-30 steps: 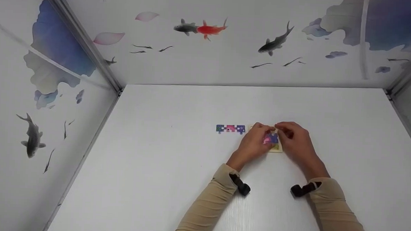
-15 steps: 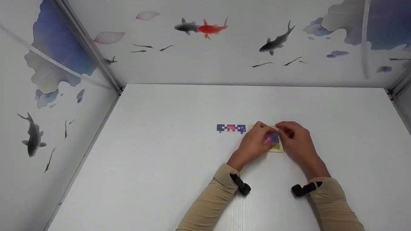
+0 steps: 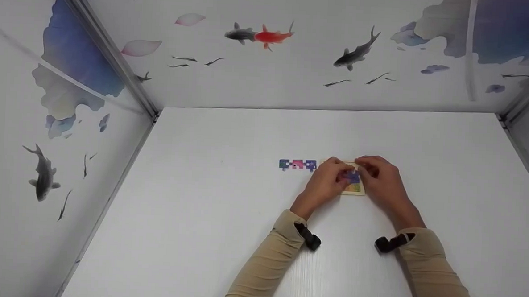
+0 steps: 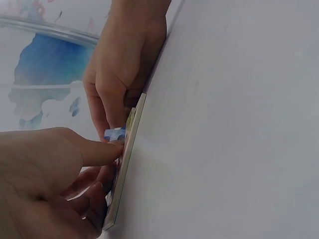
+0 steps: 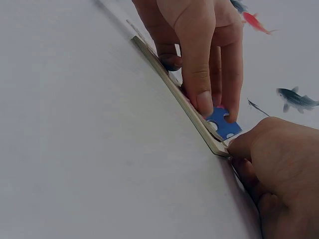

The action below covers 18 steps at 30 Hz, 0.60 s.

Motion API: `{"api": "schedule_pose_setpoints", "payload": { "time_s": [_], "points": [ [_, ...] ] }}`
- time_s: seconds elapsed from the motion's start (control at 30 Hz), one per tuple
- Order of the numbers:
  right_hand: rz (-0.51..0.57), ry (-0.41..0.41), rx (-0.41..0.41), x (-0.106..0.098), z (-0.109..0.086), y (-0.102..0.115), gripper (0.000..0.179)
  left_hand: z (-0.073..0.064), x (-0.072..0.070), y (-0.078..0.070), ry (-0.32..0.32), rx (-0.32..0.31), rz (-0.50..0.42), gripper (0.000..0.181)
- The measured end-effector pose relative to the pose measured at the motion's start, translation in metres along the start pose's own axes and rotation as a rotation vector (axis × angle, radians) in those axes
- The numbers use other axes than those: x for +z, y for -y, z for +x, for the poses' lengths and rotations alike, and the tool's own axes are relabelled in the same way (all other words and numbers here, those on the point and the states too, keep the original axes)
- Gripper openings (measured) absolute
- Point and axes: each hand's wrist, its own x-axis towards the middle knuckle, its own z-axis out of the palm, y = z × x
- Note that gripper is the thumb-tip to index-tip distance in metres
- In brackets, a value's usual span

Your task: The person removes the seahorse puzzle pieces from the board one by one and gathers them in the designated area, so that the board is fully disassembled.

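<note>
Pinching a blue piece (image 5: 225, 124) between the thumb and fingers of the left hand (image 3: 327, 182), so pretty much closed up with just the piece in the grip. Holding it tilted up over the frame (image 5: 174, 89), near the top right corner. Also curling the right hand (image 3: 381, 180) tightly round that same corner of the frame, thumb right on the rim. Can't tell about the right fingers touching the piece too.

Resting on the white surface (image 3: 200, 186), around the middle, in the frame's case, with some filled-in puzzle (image 3: 353, 186) showing at lower right. Blocking most of the frame's left side with the left hand, so can't make out much there. Just left of that, a row of three pieces (image 3: 297, 164), blue-pink-blue. Further back, a wall (image 3: 294, 87) with painted fish.

Reaching in from the near side with both forearms, angled inward, in tan sleeves (image 3: 269, 251).
</note>
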Motion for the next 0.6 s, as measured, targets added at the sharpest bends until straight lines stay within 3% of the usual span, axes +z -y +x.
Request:
{"api": "schedule_pose_setpoints", "payload": {
  "time_s": [0.17, 0.4, 0.6],
  "points": [
    [-0.001, -0.002, -0.01, -0.0006, 0.0001, 0.0003, 0.029, 0.0006, 0.0029, -0.0017, 0.036, -0.007, 0.112, 0.043],
    [0.021, -0.006, -0.002, -0.0011, 0.0003, 0.0017, 0.028, -0.0025, 0.0004, -0.0018, -0.001, 0.03, 0.086, 0.035],
    [0.013, -0.007, -0.026, -0.0018, 0.0007, 0.003, 0.027, -0.0021, -0.0022, -0.004, 0.044, 0.052, 0.138, 0.035]
  ]
}}
